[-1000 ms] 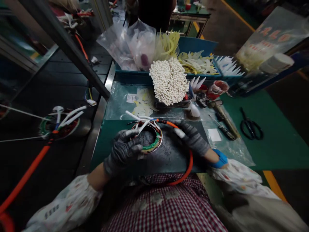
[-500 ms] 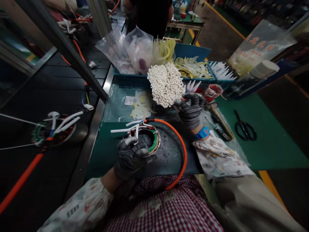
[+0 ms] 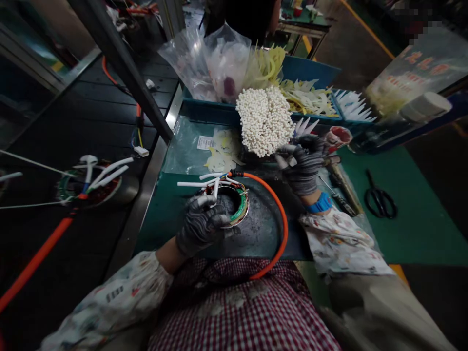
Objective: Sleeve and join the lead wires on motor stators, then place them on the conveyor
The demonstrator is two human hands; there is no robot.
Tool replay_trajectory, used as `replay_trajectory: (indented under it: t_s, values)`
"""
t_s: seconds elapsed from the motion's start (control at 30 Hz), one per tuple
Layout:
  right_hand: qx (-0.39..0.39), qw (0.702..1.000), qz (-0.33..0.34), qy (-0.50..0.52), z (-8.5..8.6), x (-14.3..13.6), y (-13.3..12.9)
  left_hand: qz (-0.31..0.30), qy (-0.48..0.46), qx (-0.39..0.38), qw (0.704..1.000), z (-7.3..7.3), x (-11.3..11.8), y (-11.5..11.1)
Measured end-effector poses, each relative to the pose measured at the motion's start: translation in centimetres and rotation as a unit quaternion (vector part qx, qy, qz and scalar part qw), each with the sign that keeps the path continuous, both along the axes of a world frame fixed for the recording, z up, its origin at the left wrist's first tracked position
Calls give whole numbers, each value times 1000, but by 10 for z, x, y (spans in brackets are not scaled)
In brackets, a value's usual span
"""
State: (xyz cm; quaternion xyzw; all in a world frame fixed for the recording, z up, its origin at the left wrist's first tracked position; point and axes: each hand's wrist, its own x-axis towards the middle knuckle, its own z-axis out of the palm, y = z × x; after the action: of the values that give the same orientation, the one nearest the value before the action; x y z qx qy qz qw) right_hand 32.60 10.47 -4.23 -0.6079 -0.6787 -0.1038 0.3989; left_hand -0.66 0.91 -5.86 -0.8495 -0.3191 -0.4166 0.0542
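My left hand [image 3: 203, 219], in a grey striped glove, is closed on the near left side of a motor stator [image 3: 243, 207], a ring with green insulation and copper windings. White sleeved leads [image 3: 192, 184] stick out from its far left side. An orange cable [image 3: 281, 214] runs from the ring and curves right, then down to my lap. My right hand [image 3: 305, 163], gloved alike, has its fingers bent at the lower right edge of a thick bundle of white cords [image 3: 265, 122]. What lies between those fingers is too dark and small to make out.
Blue bins [image 3: 208, 111] with plastic bags and yellowish insulation pieces [image 3: 310, 97] line the back. Right of my hand lie a hammer [image 3: 343, 183], a screwdriver [image 3: 341, 201] and black scissors [image 3: 380, 200]. Another stator [image 3: 98, 187] sits on the line at left, beyond a metal post [image 3: 124, 68].
The camera view has shifted, so the bench appears farther right and slightly higher. My left hand keeps its hold on the stator; my right hand stays by the cord bundle.
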Motion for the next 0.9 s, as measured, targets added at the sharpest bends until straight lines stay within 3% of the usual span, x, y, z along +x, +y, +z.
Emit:
replay_trajectory:
  t_s: [0.23, 0.4, 0.57, 0.77, 0.9]
  values:
    - [0, 991, 89, 100, 6, 2, -11, 9, 5, 12, 1000, 1, 0, 0]
    - [38, 972, 84, 215, 15, -3, -25, 13, 4, -5, 1000, 0, 1, -2]
    - [12, 943, 103, 316, 26, -6, -31, -2, -9, -10, 1000, 2, 1, -3]
    - [-39, 946, 116, 300, 20, 1, -18, -5, -8, 2, 1000, 3, 2, -2]
    - [6, 955, 104, 277, 23, 3, -9, -1, -10, 10, 1000, 3, 3, -2]
